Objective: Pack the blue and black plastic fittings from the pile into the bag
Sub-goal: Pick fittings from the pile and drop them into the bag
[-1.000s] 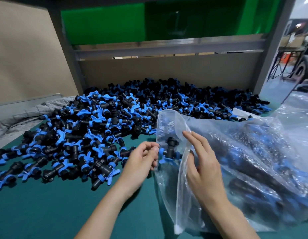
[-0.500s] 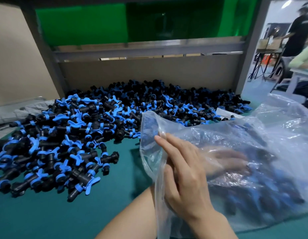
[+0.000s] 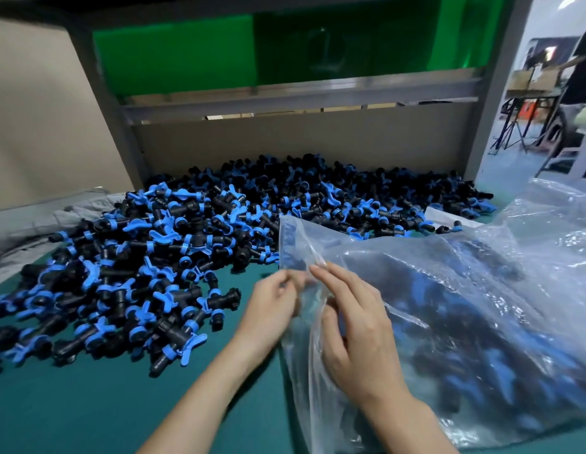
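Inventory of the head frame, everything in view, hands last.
fittings pile: too many to count, black with blue, on the table left and centre, up to the back board
bag: one, clear plastic, lying at right, mouth toward the pile, many fittings inside
table: one, teal top
grey cloth: one, far left table edge
back board: one, beige, behind the pile
green panel: one, above the back board
bystander: one, dark top, far right background, partly cut off
left hand: fingers pinch the bag's mouth edge
right hand: fingers grip the bag film beside it
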Available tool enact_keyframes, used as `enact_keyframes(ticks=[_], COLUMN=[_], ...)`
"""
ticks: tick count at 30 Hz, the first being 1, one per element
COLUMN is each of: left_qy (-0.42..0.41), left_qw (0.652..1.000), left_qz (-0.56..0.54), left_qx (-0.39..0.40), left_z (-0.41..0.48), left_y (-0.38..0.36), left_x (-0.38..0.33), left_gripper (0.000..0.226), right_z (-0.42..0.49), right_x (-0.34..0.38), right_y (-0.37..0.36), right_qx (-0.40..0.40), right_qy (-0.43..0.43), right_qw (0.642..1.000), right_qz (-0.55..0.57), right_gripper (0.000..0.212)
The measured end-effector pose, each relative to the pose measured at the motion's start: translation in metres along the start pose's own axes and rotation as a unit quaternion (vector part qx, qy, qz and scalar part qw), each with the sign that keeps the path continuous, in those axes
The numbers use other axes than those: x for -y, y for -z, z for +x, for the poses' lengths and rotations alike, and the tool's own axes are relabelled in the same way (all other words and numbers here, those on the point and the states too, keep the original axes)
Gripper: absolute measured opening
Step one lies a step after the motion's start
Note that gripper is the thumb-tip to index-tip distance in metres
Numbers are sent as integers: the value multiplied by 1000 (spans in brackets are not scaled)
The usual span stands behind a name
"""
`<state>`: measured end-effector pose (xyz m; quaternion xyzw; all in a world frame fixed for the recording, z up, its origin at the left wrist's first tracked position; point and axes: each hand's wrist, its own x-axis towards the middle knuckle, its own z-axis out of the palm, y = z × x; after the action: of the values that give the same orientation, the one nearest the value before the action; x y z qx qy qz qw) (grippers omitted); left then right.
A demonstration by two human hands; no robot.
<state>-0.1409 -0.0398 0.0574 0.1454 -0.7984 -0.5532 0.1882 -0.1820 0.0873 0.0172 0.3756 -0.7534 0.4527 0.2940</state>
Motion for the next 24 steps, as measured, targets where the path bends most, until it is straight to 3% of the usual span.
enact_keyframes(ticks=[2, 4, 5, 9, 14, 16, 18, 21, 24], left_qy=[-34, -52, -64, -12, -3, 13, -15, -60, -19], left_qw=[974, 887, 857, 794, 760, 766, 798, 917, 969], left_qz=[204, 424, 472, 575, 623, 619, 568, 306, 44], left_qx=[-92, -177, -199, -196, -186, -173, -200, -250, -244], left_z=[3, -2, -3, -5, -5, -5, -5, -2, 7], left_y=[21, 44, 53, 54, 50, 52, 56, 63, 65], left_x=[31, 61, 69, 79, 76, 72, 74, 74, 73], left_gripper=[23, 17, 13, 30, 19, 20, 24, 20, 7], right_z=[-2, -5, -6, -7, -9, -10, -10, -11, -10], right_x=[-4, -7, -10, -20, -25, -26, -27, -26, -26], right_y=[-4, -7, -8, -11, -13, -13, -14, -14, -14], right_qx=[31, 54, 68, 106, 106, 109, 113, 116, 120], right_qy=[-39, -61, -77, -135, -158, -160, -165, -170, -172], right_qw=[999, 997, 995, 985, 981, 981, 980, 978, 978], right_qz=[-5, -7, -6, 15, 31, 26, 23, 21, 21], right_gripper=[43, 40, 40, 40, 40, 40, 41, 40, 40])
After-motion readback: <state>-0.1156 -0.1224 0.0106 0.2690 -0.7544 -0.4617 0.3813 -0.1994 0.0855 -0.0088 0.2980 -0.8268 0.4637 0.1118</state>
